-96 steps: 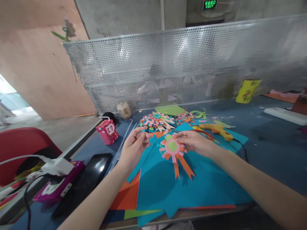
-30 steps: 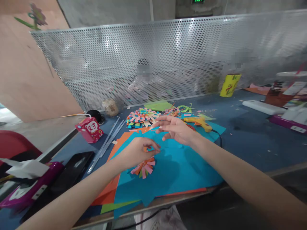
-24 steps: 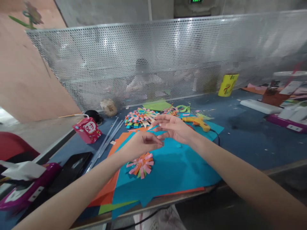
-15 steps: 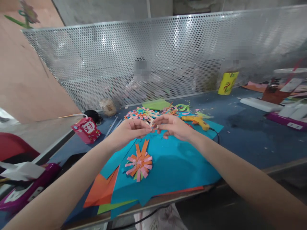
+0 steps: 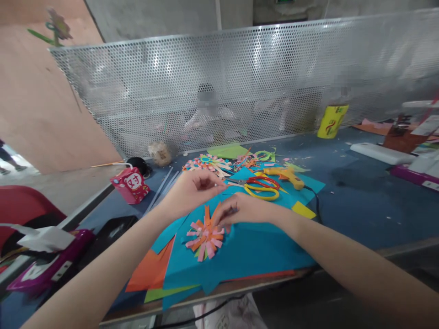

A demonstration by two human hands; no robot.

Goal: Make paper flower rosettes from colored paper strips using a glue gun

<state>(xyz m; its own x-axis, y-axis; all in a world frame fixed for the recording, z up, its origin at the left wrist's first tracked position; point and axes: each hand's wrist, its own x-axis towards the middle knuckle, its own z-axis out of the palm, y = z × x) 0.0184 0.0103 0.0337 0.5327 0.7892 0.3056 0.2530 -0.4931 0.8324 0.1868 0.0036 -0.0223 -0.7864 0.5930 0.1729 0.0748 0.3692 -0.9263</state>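
Above the blue paper sheets (image 5: 260,246), my left hand (image 5: 197,187) is closed in a pinch; whatever lies between thumb and forefinger is too small to name. My right hand (image 5: 245,210) is lower, its bent fingers apart at the upper right edge of a paper flower (image 5: 205,237). That flower has pink and orange strips for petals and two longer orange strips at its top. Just beyond my right hand lie scissors (image 5: 262,187) with red and yellow handles. A yellow glue gun (image 5: 288,176) rests behind them.
More paper flowers (image 5: 207,162) and paper scraps lie at the back. A pink drink carton (image 5: 130,185) and a black phone (image 5: 111,233) are on the left. A yellow-labelled bottle (image 5: 332,121) and purple power strip (image 5: 416,176) stand right. Perforated metal (image 5: 240,82) screens off a person.
My hands have parted. The right one has come down toward me to the flower, uncovering the scissors; the left keeps its pinch. The view has shifted slightly.
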